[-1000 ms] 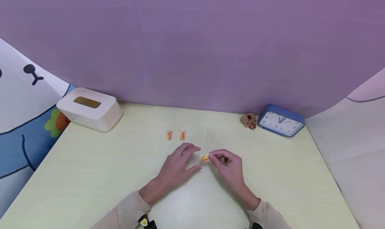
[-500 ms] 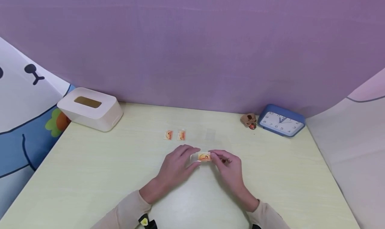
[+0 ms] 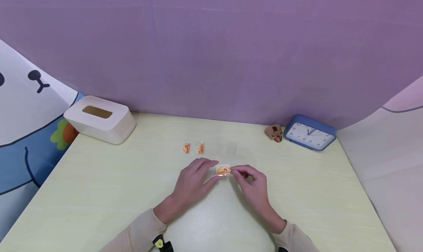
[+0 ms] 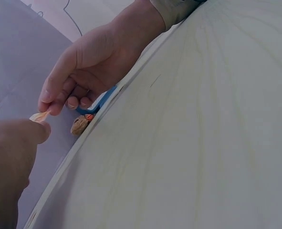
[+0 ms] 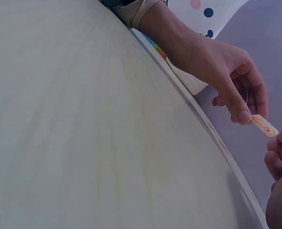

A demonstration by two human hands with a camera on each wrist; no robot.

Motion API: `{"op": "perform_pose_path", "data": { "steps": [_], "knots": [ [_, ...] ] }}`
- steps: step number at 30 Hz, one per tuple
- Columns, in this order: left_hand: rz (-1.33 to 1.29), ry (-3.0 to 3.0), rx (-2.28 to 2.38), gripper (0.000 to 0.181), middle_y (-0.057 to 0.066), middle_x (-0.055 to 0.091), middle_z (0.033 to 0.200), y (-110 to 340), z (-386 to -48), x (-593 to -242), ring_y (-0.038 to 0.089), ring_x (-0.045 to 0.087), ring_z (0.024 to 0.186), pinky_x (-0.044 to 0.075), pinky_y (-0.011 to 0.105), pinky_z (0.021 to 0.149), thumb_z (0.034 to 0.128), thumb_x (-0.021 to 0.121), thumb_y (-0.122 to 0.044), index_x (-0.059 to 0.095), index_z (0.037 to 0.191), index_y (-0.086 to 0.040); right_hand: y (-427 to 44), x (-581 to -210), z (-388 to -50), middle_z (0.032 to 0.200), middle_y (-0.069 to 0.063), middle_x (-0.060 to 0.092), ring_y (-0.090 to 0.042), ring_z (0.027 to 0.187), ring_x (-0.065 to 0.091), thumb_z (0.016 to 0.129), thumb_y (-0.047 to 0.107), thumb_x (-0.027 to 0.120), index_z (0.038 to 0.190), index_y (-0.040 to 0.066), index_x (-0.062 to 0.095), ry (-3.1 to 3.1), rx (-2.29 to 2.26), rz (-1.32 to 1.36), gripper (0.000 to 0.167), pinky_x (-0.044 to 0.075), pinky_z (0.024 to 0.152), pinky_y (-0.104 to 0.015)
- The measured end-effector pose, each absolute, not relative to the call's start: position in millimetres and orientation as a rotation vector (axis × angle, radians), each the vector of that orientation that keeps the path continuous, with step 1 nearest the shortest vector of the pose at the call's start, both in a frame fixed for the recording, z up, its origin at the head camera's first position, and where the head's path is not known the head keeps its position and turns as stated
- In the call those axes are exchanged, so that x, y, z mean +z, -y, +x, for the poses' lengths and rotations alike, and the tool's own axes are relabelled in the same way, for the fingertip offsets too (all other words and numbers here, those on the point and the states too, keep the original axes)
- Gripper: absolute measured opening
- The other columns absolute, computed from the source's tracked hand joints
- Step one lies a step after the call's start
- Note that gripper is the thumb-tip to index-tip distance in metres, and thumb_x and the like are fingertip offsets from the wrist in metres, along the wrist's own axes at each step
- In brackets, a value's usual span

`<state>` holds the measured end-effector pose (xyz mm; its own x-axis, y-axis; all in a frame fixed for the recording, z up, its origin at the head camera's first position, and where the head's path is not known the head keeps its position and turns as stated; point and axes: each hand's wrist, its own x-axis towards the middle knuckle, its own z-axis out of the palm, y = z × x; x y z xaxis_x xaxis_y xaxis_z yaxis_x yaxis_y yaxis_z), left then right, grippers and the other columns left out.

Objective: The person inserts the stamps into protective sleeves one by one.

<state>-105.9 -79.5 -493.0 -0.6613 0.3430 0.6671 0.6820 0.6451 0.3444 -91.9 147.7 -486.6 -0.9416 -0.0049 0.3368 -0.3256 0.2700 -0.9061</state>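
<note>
Between the two hands, above the table, is a small orange-and-white card (image 3: pixel 223 169). Thumb and forefinger of the right hand (image 3: pixel 253 186) pinch its right end. The left hand (image 3: pixel 191 180) holds a thin clear sleeve by its edges between thumb and fingers, at the card's left side; how far the card lies in it cannot be told. The right wrist view shows the card (image 5: pixel 265 126) by the tip of the left thumb. Two similar cards, one (image 3: pixel 185 148) left of the other (image 3: pixel 199 148), lie behind the hands, with a faint clear piece (image 3: pixel 231 148) to their right.
A white tissue box (image 3: pixel 99 119) stands at the table's back left. At the back right are a brown figurine (image 3: pixel 274 132) and a blue clock (image 3: pixel 310 133). A purple cloth (image 3: pixel 211 53) hangs behind the table (image 3: pixel 99 193).
The card has moved left, toward the left hand, with the right fingers still pinching it. Its printed face now shows more fully. Both hands otherwise stay nearly in place.
</note>
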Motion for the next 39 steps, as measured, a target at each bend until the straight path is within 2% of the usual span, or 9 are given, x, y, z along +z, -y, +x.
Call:
{"op": "perform_pose_path", "data": {
  "steps": [5, 22, 28, 32, 39],
  "knots": [
    [-0.804, 2.280, -0.789, 0.049, 0.005, 0.077, 0.115, 79.4, -105.8, -493.6, 0.022, 0.074, 0.106, 0.065, 0.034, 0.084, 0.0847, 0.098, -0.029, 0.078, 0.125, -0.009, -147.1, -487.6, -92.1, 0.095, -0.005, 0.082, -0.010, 0.083, 0.065, 0.096, -0.008, 0.080, 0.101, 0.004, 0.084, 2.262, 1.734, 0.365, 0.014, 0.052, 0.076, -0.020],
    [-0.855, 2.257, -0.790, 0.049, 0.005, 0.078, 0.117, 79.6, -105.0, -492.3, 0.020, 0.075, 0.107, 0.065, 0.032, 0.089, 0.0871, 0.096, -0.028, 0.077, 0.128, -0.008, -147.7, -491.6, -92.4, 0.096, -0.004, 0.077, -0.010, 0.080, 0.058, 0.096, -0.016, 0.073, 0.107, 0.003, 0.083, 2.232, 1.830, 0.463, 0.024, 0.049, 0.071, -0.019],
    [-0.869, 2.233, -0.808, 0.047, 0.005, 0.078, 0.117, 79.0, -105.4, -491.6, 0.020, 0.075, 0.107, 0.064, 0.032, 0.089, 0.0884, 0.094, -0.027, 0.077, 0.129, -0.008, -148.8, -490.3, -93.0, 0.097, -0.010, 0.075, -0.010, 0.075, 0.058, 0.099, -0.012, 0.072, 0.108, -0.002, 0.081, 2.174, 1.896, 0.532, 0.016, 0.049, 0.067, -0.019],
    [-0.883, 2.215, -0.812, 0.048, 0.006, 0.078, 0.117, 79.2, -106.1, -492.2, 0.021, 0.075, 0.107, 0.064, 0.032, 0.089, 0.0880, 0.093, -0.026, 0.077, 0.129, -0.008, -150.0, -489.5, -93.0, 0.099, -0.010, 0.075, -0.010, 0.079, 0.058, 0.100, -0.012, 0.069, 0.109, -0.007, 0.078, 2.123, 1.994, 0.575, 0.013, 0.049, 0.069, -0.018],
    [-0.903, 2.172, -0.808, 0.047, 0.006, 0.078, 0.115, 78.8, -107.4, -492.7, 0.020, 0.075, 0.104, 0.064, 0.030, 0.085, 0.0874, 0.093, -0.026, 0.077, 0.127, -0.007, -150.8, -488.2, -92.8, 0.097, -0.023, 0.073, -0.008, 0.077, 0.056, 0.103, -0.010, 0.067, 0.110, -0.009, 0.077, 2.139, 2.028, 0.595, 0.013, 0.047, 0.067, -0.018]
  ]
}}
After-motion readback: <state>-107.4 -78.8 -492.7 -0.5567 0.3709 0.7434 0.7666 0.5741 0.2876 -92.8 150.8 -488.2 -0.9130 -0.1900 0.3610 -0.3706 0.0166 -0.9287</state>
